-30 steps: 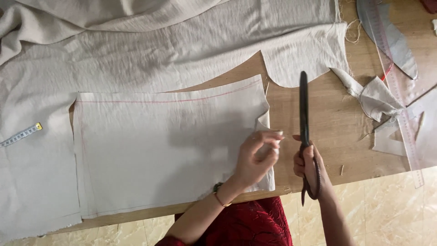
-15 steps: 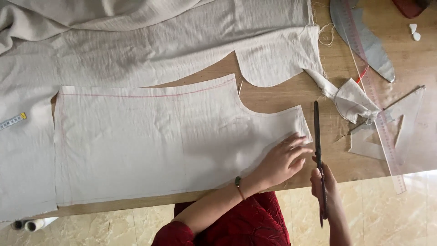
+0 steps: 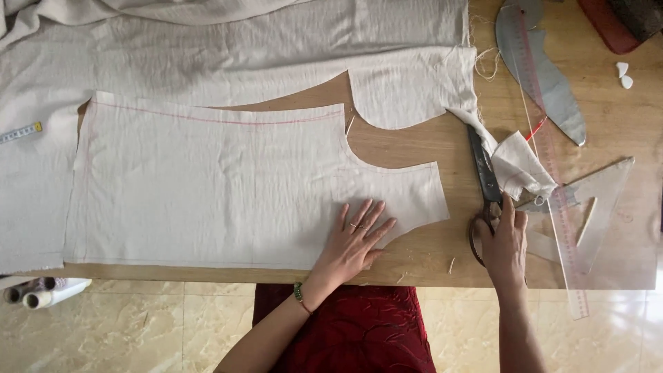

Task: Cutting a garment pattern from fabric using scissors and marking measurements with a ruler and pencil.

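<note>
A cut piece of cream fabric (image 3: 228, 186) with pink chalk lines lies flat on the wooden table (image 3: 414, 145). My left hand (image 3: 356, 238) rests palm down on its lower right part, fingers spread. My right hand (image 3: 504, 242) covers the handles of black scissors (image 3: 483, 169), which lie on the table with blades closed and pointing away from me, to the right of the cut piece.
A larger cream cloth (image 3: 221, 48) covers the table's back and left. Fabric scraps (image 3: 521, 162), a clear triangle ruler (image 3: 594, 207), a long straight ruler (image 3: 556, 200) and a curved ruler (image 3: 542, 69) lie at right. A measuring tape (image 3: 21, 131) sits far left. Thread spools (image 3: 38, 293) lie on the floor.
My left hand has flattened onto the cut fabric. My right hand has lowered the scissors from upright in the air onto the table.
</note>
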